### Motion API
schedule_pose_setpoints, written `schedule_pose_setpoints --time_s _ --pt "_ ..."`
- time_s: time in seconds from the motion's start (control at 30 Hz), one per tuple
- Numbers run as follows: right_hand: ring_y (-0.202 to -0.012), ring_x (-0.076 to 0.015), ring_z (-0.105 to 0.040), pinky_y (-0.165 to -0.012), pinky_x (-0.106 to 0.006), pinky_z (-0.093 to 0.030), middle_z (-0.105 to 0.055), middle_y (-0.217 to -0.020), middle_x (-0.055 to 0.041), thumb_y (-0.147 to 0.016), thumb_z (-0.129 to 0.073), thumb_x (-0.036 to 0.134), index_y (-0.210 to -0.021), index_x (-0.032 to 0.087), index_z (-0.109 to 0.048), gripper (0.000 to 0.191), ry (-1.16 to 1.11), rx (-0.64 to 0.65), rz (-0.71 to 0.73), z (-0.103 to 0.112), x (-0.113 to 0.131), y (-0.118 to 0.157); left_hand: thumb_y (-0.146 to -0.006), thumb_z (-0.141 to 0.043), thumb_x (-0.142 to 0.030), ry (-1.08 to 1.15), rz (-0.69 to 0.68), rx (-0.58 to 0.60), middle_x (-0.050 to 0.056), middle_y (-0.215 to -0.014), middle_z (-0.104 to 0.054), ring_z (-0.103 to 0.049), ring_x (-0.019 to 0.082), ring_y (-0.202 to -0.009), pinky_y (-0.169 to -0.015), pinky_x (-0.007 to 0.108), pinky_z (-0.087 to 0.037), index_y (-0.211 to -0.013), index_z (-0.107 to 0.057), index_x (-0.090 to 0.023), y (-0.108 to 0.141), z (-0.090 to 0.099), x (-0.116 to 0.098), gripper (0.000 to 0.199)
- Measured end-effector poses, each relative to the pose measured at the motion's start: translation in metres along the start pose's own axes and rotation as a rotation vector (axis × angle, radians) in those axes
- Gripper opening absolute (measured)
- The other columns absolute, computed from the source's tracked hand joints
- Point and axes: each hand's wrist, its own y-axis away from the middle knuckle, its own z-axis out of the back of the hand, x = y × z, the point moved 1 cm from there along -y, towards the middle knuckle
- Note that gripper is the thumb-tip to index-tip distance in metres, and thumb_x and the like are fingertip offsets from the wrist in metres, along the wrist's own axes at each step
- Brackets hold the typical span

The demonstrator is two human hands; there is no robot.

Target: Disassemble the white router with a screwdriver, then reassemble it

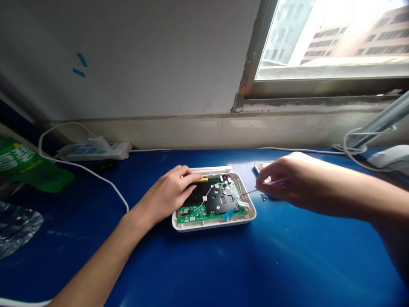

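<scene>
An opened white plastic device (214,226) lies flat on the blue table, its green circuit board (201,216) and wires exposed. My left hand (172,187) grips the device at its left and back side, thumb over a black panel and fingers by a yellow strip (201,180). Pinched in my right hand (281,177) is a screwdriver (251,192) with a clear handle. Its thin shaft points left, and the tip is near the right edge of a black plate (222,204) on the board. A blue connector (228,214) sits below that plate.
Several small dark screws (263,197) lie right of the device. A white part (259,166) is partly hidden behind my right hand. At the left are a green bottle (35,166), clear plastic (19,228), a power strip (119,150) and a white cable (99,174).
</scene>
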Motion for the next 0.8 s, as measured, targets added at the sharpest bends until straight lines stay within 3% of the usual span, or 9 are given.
schedule_pose_setpoints --time_s 0.17,0.33,0.5,0.67,0.8 --pt "-0.053 -0.0179 -0.064 -0.048 -0.029 -0.038 -0.079 -0.078 -0.005 -0.093 -0.062 0.041 -0.095 0.032 -0.085 0.024 0.128 0.01 -0.037 -0.015 0.011 -0.015 -0.106 -0.06 -0.008 -0.04 -0.042 -0.022 0.009 -0.117 -0.073 -0.07 0.025 -0.107 -0.095 0.039 -0.061 -0.128 -0.074 -0.018 0.0 -0.001 0.002 0.029" --pt "-0.069 -0.0219 -0.071 -0.057 -0.03 -0.048 -0.081 -0.092 -0.0061 -0.096 -0.058 0.064 -0.106 0.032 -0.085 0.043 -0.098 0.142 0.026 -0.018 -0.007 -0.012 -0.101 -0.065 -0.002 -0.04 -0.061 -0.082 0.008 -0.117 -0.075 -0.073 0.025 -0.105 -0.093 0.038 -0.063 -0.123 -0.075 -0.018 0.002 -0.004 0.005 0.029" --pt "-0.069 -0.0232 -0.072 -0.06 -0.032 -0.052 -0.078 -0.086 -0.0089 -0.093 -0.053 0.073 -0.107 0.028 -0.085 0.057 -0.28 0.115 0.058 -0.021 -0.022 -0.007 -0.1 -0.066 -0.001 -0.052 -0.043 -0.089 0.008 -0.116 -0.075 -0.074 0.026 -0.105 -0.093 0.039 -0.063 -0.122 -0.076 -0.017 0.002 -0.004 0.004 0.029" --pt "-0.067 -0.0221 -0.072 -0.058 -0.032 -0.053 -0.079 -0.088 -0.0084 -0.094 -0.055 0.07 -0.103 0.031 -0.086 0.051 -0.27 0.038 0.072 -0.027 -0.021 -0.007 -0.101 -0.067 -0.003 -0.07 -0.008 -0.066 0.008 -0.116 -0.074 -0.074 0.025 -0.103 -0.092 0.039 -0.063 -0.118 -0.076 -0.019 0.001 -0.005 0.003 0.025" --pt "-0.068 -0.0241 -0.073 -0.055 -0.033 -0.055 -0.081 -0.088 -0.0083 -0.091 -0.059 0.068 -0.096 0.033 -0.087 0.044 -0.217 -0.032 0.095 -0.018 -0.021 0.002 -0.103 -0.06 -0.003 -0.066 0.019 -0.032 0.009 -0.116 -0.072 -0.07 0.027 -0.107 -0.096 0.042 -0.062 -0.121 -0.073 -0.019 0.001 -0.007 0.005 0.027"
